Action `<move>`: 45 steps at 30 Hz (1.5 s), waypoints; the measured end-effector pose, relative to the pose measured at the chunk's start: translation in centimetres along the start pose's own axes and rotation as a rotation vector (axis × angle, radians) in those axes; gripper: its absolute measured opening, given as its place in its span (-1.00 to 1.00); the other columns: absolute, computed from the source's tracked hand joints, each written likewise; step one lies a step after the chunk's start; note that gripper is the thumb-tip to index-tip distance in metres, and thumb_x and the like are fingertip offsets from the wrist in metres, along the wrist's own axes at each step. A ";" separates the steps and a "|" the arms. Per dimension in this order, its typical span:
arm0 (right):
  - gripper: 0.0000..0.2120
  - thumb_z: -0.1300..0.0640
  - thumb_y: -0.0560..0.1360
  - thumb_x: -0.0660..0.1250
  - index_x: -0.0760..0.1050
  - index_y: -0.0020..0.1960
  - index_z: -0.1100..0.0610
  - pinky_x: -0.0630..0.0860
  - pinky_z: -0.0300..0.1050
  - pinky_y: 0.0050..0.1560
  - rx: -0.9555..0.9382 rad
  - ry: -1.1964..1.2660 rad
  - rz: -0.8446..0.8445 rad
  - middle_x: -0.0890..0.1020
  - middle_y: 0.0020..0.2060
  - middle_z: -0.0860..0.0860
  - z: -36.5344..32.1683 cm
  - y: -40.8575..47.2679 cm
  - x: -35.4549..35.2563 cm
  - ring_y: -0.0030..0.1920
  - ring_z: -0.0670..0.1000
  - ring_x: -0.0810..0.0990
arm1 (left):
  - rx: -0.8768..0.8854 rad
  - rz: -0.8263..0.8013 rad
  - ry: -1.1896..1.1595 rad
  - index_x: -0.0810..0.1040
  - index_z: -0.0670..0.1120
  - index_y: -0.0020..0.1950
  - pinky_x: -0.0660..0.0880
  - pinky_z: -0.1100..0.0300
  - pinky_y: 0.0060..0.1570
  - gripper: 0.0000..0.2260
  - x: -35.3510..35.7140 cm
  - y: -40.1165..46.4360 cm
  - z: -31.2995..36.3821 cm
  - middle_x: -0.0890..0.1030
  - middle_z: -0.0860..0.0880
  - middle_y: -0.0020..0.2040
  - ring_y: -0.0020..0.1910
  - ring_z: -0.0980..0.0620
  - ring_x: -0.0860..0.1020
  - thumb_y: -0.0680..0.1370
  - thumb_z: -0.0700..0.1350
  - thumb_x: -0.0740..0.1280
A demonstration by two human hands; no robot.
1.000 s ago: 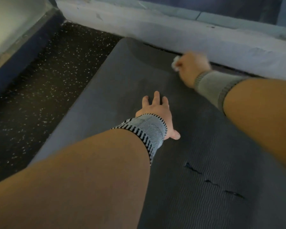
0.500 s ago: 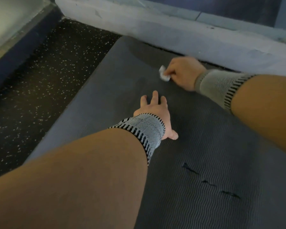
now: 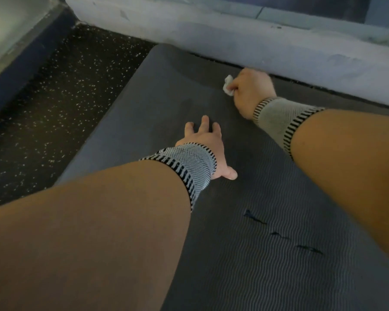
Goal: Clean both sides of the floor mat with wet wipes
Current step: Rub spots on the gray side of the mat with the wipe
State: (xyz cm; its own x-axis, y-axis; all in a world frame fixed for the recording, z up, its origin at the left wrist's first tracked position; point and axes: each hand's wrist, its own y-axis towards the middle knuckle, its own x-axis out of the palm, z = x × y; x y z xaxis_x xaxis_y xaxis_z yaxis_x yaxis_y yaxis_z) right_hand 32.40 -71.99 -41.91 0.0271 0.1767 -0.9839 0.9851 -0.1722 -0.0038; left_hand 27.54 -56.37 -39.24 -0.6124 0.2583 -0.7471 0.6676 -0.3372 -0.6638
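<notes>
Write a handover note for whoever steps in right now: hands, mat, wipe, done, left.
Left hand: flat, fingers spread, pressing the floor mat steady.
Right hand: grips a crumpled wet wipe against the mat's far end, close to the pale ledge.
Mat lies flat on the speckled floor, ribbed side up, with three dark marks nearer the camera.
Done: cannot tell how much is wiped.
Left: likely the marks, then the underside.

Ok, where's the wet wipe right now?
In the head view, the crumpled white wet wipe is bunched in the right hand, pressed on the far end of the grey ribbed floor mat, close to the pale wall base.
</notes>
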 end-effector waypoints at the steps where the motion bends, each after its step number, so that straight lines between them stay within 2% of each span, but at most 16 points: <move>1: -0.76 0.14 0.54 0.24 0.55 0.17 0.14 0.46 -0.08 0.08 -0.072 -0.006 -0.016 0.57 0.05 0.08 -0.8 -0.6 0.4 0.07 0.10 0.54 | 0.000 0.007 0.004 -0.24 0.03 0.58 0.14 -0.24 0.42 0.10 0.0 0.0 0.0 -0.31 0.06 0.57 0.54 -0.19 -0.23 0.34 0.32 0.45; 3: -0.76 0.11 0.55 0.24 0.57 0.15 0.13 0.47 -0.02 0.11 -0.239 0.027 -0.059 0.56 0.02 0.07 -1.6 -2.9 0.6 0.04 0.09 0.54 | 0.004 0.024 0.000 -0.21 0.03 0.58 0.12 -0.23 0.43 0.10 -0.1 0.0 -0.1 -0.28 0.05 0.57 0.54 -0.19 -0.21 0.33 0.33 0.45; 6: -0.75 0.19 0.55 0.23 0.57 0.18 0.14 0.43 0.03 0.16 -0.341 -0.035 -0.048 0.55 0.06 0.09 -0.8 -3.9 -0.3 0.10 0.12 0.50 | 0.008 0.093 -0.024 -0.14 0.04 0.59 0.13 -0.17 0.44 0.09 0.0 -0.8 -0.4 -0.24 0.06 0.58 0.56 -0.13 -0.15 0.31 0.35 0.45; 11: -0.76 0.24 0.54 0.21 0.54 0.17 0.19 0.42 -0.05 0.07 -0.137 -0.013 -0.009 0.51 0.04 0.10 -2.6 -4.6 0.4 0.10 0.14 0.46 | -0.091 0.278 -0.146 -0.02 -0.09 0.59 0.14 -0.02 0.46 -0.01 3.0 -4.3 -1.2 -0.10 0.00 0.59 0.55 -0.06 -0.01 0.38 0.31 0.42; 13: -0.83 0.21 0.54 0.21 0.55 0.05 0.18 0.37 -0.11 -0.04 -0.123 0.005 -0.020 0.48 -0.07 0.07 -3.2 -5.4 0.9 0.08 0.14 0.48 | -0.092 0.172 -0.064 -0.03 -0.14 0.58 0.12 -0.03 0.48 0.04 4.1 -5.4 -2.5 -0.07 -0.06 0.59 0.55 -0.09 -0.02 0.36 0.37 0.39; 15: -0.85 0.20 0.53 0.22 0.56 -0.01 0.15 0.40 -0.10 -0.03 -0.268 0.035 -0.050 0.50 -0.08 0.06 -3.5 -7.2 1.0 0.04 0.13 0.51 | -0.068 0.046 0.008 -0.16 -0.15 0.58 0.06 -0.02 0.52 0.10 4.5 -6.2 -3.3 -0.18 -0.07 0.59 0.56 -0.11 -0.11 0.36 0.37 0.39; 18: -0.75 0.22 0.54 0.22 0.58 0.15 0.14 0.42 0.00 0.12 -0.411 0.022 -0.138 0.54 0.04 0.10 -2.6 -7.6 -0.2 0.08 0.15 0.50 | -0.054 0.018 0.044 -0.24 -0.16 0.57 -0.02 0.01 0.52 0.12 4.2 -6.0 -3.2 -0.27 -0.10 0.58 0.56 -0.13 -0.17 0.37 0.35 0.39; 22: -0.78 0.27 0.50 0.28 0.56 0.13 0.19 0.48 -0.04 0.12 0.006 0.000 -0.113 0.50 0.07 0.14 -1.4 -3.8 -1.2 0.13 0.20 0.52 | -0.078 0.005 0.041 -0.27 -0.15 0.56 0.00 -0.02 0.50 0.12 4.1 -6.0 -2.8 -0.28 -0.08 0.57 0.56 -0.13 -0.18 0.38 0.34 0.40; 24: -0.81 0.24 0.52 0.26 0.56 0.10 0.16 0.47 -0.04 0.10 -0.125 0.027 -0.060 0.51 0.08 0.14 -3.4 -4.9 -0.4 0.11 0.18 0.51 | -0.074 -0.002 0.032 -0.27 -0.15 0.56 0.00 -0.02 0.50 0.12 4.2 -5.9 -2.9 -0.29 -0.08 0.57 0.56 -0.13 -0.18 0.38 0.34 0.40; 28: -0.77 0.17 0.57 0.18 0.58 0.12 0.11 0.45 -0.02 0.10 -0.516 0.034 -0.131 0.54 0.07 0.06 -5.3 -8.6 0.2 0.08 0.10 0.48 | -0.060 0.025 0.051 -0.27 -0.16 0.56 -0.05 0.01 0.50 0.12 4.4 -5.9 -2.9 -0.29 -0.09 0.57 0.55 -0.14 -0.19 0.38 0.35 0.38; 33: -0.83 0.32 0.47 0.22 0.51 -0.22 0.13 0.41 -0.07 -0.09 -0.029 -0.005 -0.084 0.50 -0.09 0.09 -3.1 -3.8 -1.2 0.04 0.16 0.52 | -0.080 0.023 0.008 -0.27 -0.12 0.56 0.02 -0.02 0.50 0.12 4.5 -6.0 -3.0 -0.31 -0.04 0.57 0.55 -0.10 -0.20 0.37 0.33 0.41; 36: -0.82 0.22 0.51 0.26 0.59 0.05 0.12 0.48 -0.09 0.05 -0.225 0.028 -0.102 0.56 0.02 0.07 -5.6 -5.5 0.1 0.05 0.11 0.54 | -0.060 0.015 -0.021 -0.27 -0.12 0.57 0.02 -0.02 0.50 0.12 4.6 -5.9 -3.1 -0.30 -0.03 0.57 0.55 -0.09 -0.21 0.38 0.32 0.42; 39: -0.75 0.18 0.55 0.21 0.61 0.13 0.08 0.46 -0.02 0.11 -0.524 0.006 -0.167 0.58 0.07 0.05 -5.8 -7.9 0.0 0.09 0.11 0.53 | -0.058 0.048 -0.031 -0.26 -0.12 0.57 0.04 -0.03 0.50 0.12 4.6 -6.0 -3.2 -0.29 -0.03 0.57 0.55 -0.09 -0.21 0.37 0.32 0.42; 40: -0.75 0.19 0.54 0.22 0.60 0.14 0.10 0.46 -0.01 0.12 -0.498 -0.033 -0.169 0.59 0.07 0.06 -5.1 -7.2 -0.1 0.10 0.13 0.54 | -0.057 0.046 -0.030 -0.25 -0.12 0.57 0.05 -0.03 0.51 0.12 4.5 -6.0 -3.3 -0.28 -0.02 0.57 0.55 -0.08 -0.20 0.36 0.33 0.42; 43: -0.77 0.19 0.52 0.25 0.59 0.13 0.12 0.48 -0.02 0.12 -0.093 -0.041 -0.062 0.59 0.04 0.09 -2.9 -4.7 -0.3 0.08 0.12 0.54 | -0.057 0.043 -0.025 -0.25 -0.11 0.57 0.07 -0.05 0.50 0.12 4.7 -6.0 -3.2 -0.28 -0.02 0.57 0.56 -0.09 -0.19 0.36 0.33 0.42; 45: -0.79 0.18 0.51 0.26 0.60 0.09 0.10 0.49 -0.05 0.09 -0.100 0.013 -0.063 0.59 0.03 0.08 -3.8 -5.6 0.0 0.06 0.11 0.55 | -0.057 0.050 -0.014 -0.26 -0.12 0.57 0.06 -0.04 0.50 0.12 4.7 -6.0 -3.3 -0.29 -0.04 0.57 0.56 -0.10 -0.19 0.37 0.33 0.41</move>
State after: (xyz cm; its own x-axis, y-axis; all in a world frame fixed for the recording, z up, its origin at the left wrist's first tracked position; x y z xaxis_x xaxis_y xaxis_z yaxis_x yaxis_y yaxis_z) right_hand 27.52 -67.36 -41.17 -0.0337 0.1971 -0.9798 0.9969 -0.0630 -0.0469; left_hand 22.05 -50.18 -38.89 -0.5836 0.2293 -0.7790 0.7202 -0.2970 -0.6270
